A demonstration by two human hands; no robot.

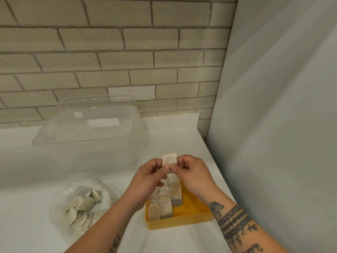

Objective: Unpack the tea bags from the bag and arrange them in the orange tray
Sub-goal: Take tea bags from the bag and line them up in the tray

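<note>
tea bag (169,159) up over the orange tray (189,210), pinched upright between both thumbs and fingertips, left hand (148,179) and right hand (193,175) curled close together; rows of tea bags (165,199) stand in the tray's left part, plastic bag (82,203) lying left on the white table (27,225)

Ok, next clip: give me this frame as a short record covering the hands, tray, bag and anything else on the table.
left hand: pinches the held tea bag above the tray
right hand: pinches the same tea bag
orange tray: rows of tea bags in its left part, right part bare
plastic bag: left of the tray, open, loose tea bags inside
behind: clear tub on the white table
task state: unfinished
</note>
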